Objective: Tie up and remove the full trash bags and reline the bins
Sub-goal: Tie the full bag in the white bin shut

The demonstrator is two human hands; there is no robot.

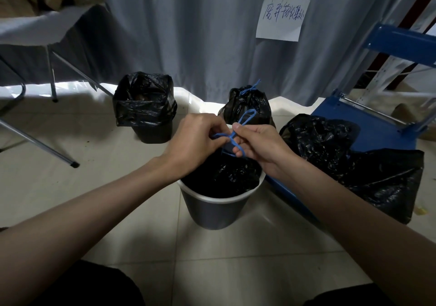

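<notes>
Hands over the near bin [212, 209], a grey pail with a pale rim, standing on the tiled floor [94, 187] at centre. Left hand [195, 140] curled, fingers pinching the blue drawstring [244, 119] from the left side. Right hand [257, 144] curled likewise, thumb and fingers clamped on the same drawstring from the right, one strand wound across the fingertips. Drawstring crossed between the two hands, a loop rising above them, short ends running out to the left. Black bag [226, 175] inside the near bin, its neck gathered up toward the hands, its body sunk within the rim. Second bin [151, 131] farther back on the left, lined with an open black liner [144, 102] folded over its rim, something brownish inside, too dark to identify. Tied bag [247, 107] behind the hands, neck closed with a blue knot [250, 89], resting on the floor against the grey curtain [188, 34]. Loose black bags [354, 164] crumpled at right, draped partly over a blue metal frame [368, 126]. White paper sign [282, 17] with handwritten characters fixed to the curtain. Folding table [35, 29] at upper left, brown paper items on top, metal legs angled down to the floor.
</notes>
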